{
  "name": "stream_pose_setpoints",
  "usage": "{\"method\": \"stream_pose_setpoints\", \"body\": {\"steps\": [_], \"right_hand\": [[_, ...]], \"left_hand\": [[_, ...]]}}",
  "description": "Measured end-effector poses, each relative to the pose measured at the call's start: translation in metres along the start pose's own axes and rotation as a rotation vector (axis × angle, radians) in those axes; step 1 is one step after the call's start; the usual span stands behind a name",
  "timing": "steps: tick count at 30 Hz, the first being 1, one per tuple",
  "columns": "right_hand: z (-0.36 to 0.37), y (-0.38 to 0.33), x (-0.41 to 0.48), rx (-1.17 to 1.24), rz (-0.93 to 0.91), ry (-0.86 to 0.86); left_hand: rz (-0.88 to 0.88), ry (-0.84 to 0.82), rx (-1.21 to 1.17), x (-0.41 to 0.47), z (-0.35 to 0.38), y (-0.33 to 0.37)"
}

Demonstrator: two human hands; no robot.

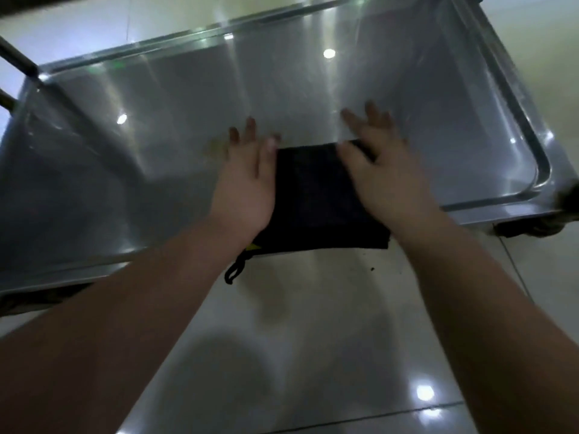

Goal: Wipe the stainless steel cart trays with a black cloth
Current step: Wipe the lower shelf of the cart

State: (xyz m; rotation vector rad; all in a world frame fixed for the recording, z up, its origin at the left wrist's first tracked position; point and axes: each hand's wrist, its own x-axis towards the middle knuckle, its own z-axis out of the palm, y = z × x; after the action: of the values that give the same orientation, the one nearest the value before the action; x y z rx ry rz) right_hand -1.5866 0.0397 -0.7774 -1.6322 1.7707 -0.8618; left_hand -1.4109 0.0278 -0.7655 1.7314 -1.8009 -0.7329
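Left hand and right hand, fingers straight and apart, rest on cloth sides at near rim of tray; cloth likely soft, light, best pressed under flat palms.

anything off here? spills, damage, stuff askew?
Minor only. The black cloth hangs over the tray's near rim, its cord loop dangling below. A faint brownish smudge marks the tray just left of the left hand. No damage visible, though the frame is blurry.

Head view, close, down onto tray
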Motion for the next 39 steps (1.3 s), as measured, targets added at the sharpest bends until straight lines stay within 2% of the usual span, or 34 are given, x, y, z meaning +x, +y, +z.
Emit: {"method": "stream_pose_setpoints", "body": {"steps": [1, 3, 6, 9, 13, 16, 20, 23, 25, 29, 33, 35, 39], "right_hand": [[-0.016, 0.011, 0.012, 0.056, 0.01, 0.054], [-0.03, 0.032, 0.028, 0.007, 0.023, 0.01], [-0.019, 0.059, 0.035, -0.358, -0.057, -0.082], [-0.014, 0.07, 0.038, -0.545, -0.158, -0.094], [-0.012, 0.067, 0.039, -0.6, -0.144, -0.153], [-0.008, 0.064, 0.039, -0.665, -0.117, -0.167], [-0.006, 0.064, 0.041, -0.746, -0.085, -0.146], [-0.005, 0.062, 0.041, -0.751, -0.097, -0.143], [-0.006, 0.062, 0.039, -0.757, -0.074, -0.155], [0.01, 0.04, 0.051, -0.838, 0.155, -0.232], [0.047, -0.006, 0.056, -0.789, -0.057, -0.338], [0.06, -0.011, 0.049, -0.786, -0.092, -0.322], [0.062, -0.004, 0.041, -0.829, -0.103, -0.252]], "left_hand": [[0.032, -0.111, 0.15, -0.002, 0.013, 0.005], [0.06, -0.261, 0.439, -0.01, 0.047, 0.014], [0.054, -0.201, 0.616, -0.015, 0.078, 0.013], [0.065, -0.157, 0.665, 0.017, 0.067, -0.006], [-0.059, -0.175, 0.673, 0.08, 0.025, -0.04], [-0.066, -0.218, 0.689, 0.09, 0.012, -0.046], [0.005, -0.288, 0.655, 0.041, 0.007, -0.044], [0.088, -0.261, 0.693, -0.027, -0.005, -0.064], [0.07, -0.259, 0.703, -0.046, -0.018, -0.077], [0.037, -0.238, 0.751, -0.041, -0.019, -0.078], [0.073, -0.193, 0.711, -0.044, -0.013, -0.077], [0.083, -0.172, 0.676, -0.046, -0.014, -0.081], [-0.069, -0.133, 0.642, -0.024, -0.021, -0.093]]}}
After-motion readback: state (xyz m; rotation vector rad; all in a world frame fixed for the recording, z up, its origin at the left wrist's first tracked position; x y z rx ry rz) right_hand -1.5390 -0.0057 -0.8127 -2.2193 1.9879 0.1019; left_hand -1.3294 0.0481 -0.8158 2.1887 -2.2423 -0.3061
